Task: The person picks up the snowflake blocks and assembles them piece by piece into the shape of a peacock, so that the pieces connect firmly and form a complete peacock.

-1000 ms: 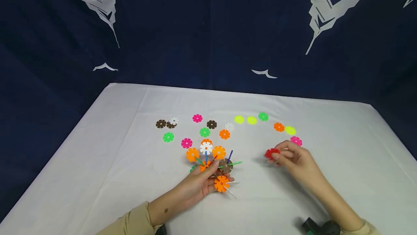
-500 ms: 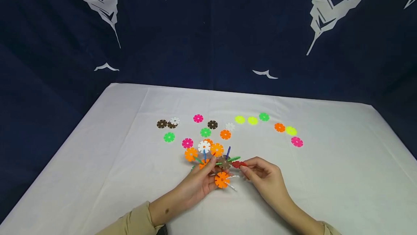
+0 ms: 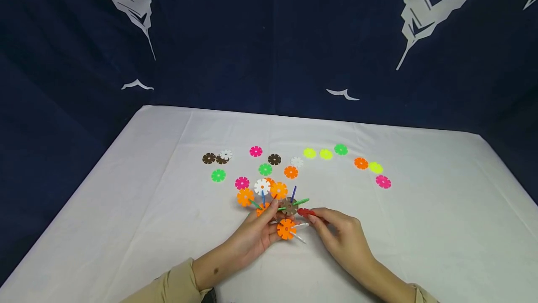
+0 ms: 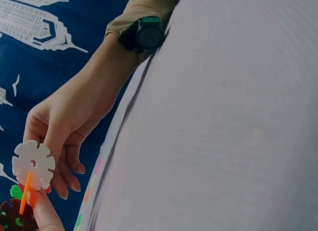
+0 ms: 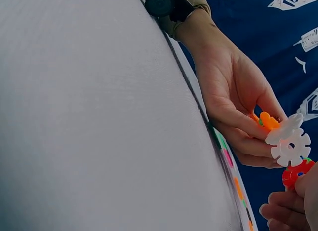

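Observation:
My left hand [image 3: 254, 240] grips a cluster of interlocked notched plastic discs, thumb across the front. The cluster includes a brown disc [image 3: 289, 207], an orange disc [image 3: 286, 229], a white disc [image 3: 262, 186] and a green disc seen edge-on [image 3: 301, 201]. Between thumb and fingers, my right hand [image 3: 344, 235] pinches a red disc [image 3: 305, 212], its edge right at the brown disc's right side. In the right wrist view the red disc [image 5: 294, 175] sits just below a white disc [image 5: 291, 146]. My left palm hides part of the cluster.
Loose notched discs lie scattered on the white-covered table [image 3: 437, 219] beyond my hands, among them a pink disc [image 3: 383, 181], a yellow disc [image 3: 326, 154] and a brown disc [image 3: 208, 158]. A dark blue patterned curtain [image 3: 269, 41] hangs behind the table.
My right hand has carried the red disc leftward from over the right part of the table to the brown disc's edge. My left hand keeps its grip, the cluster shifting only slightly.

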Tool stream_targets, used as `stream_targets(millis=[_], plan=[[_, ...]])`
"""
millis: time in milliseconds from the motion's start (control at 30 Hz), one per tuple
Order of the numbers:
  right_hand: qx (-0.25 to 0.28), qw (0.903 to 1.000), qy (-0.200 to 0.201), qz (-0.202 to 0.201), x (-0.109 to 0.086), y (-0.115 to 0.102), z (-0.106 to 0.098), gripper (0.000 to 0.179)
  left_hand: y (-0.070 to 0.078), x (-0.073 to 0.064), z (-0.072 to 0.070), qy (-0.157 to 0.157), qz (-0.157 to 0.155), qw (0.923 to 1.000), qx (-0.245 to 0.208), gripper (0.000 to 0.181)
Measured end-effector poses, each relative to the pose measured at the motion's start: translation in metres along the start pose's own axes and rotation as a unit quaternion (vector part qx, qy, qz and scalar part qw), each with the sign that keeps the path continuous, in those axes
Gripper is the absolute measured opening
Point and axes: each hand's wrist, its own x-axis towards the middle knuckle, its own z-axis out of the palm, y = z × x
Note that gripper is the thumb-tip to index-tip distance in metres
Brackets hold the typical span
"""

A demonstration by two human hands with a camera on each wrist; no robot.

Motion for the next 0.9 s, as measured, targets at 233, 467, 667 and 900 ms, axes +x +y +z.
stream_targets(millis=[233,467,667,900], plan=[[-0.019,0.9994,0.000,-0.029,0.0000,0.0012,-0.0007,0.031,-0.0004,0.0009,0.0002,0.000,0.003,0.9999,0.010,0.046],[-0.069,0.9952,-0.015,-0.068,0.0000,0.0012,-0.0003,0.028,-0.0019,0.0003,-0.0013,-0.007,0.005,0.9996,0.027,0.044],[-0.081,0.9932,-0.025,-0.079,-0.0012,-0.0001,0.0003,0.022,-0.0040,0.0005,-0.0019,-0.015,0.009,0.9990,0.041,0.040],[-0.095,0.9888,-0.025,-0.113,0.0000,-0.0010,0.0028,0.016,-0.0035,-0.0006,-0.0015,-0.002,0.003,0.9984,0.056,0.040]])
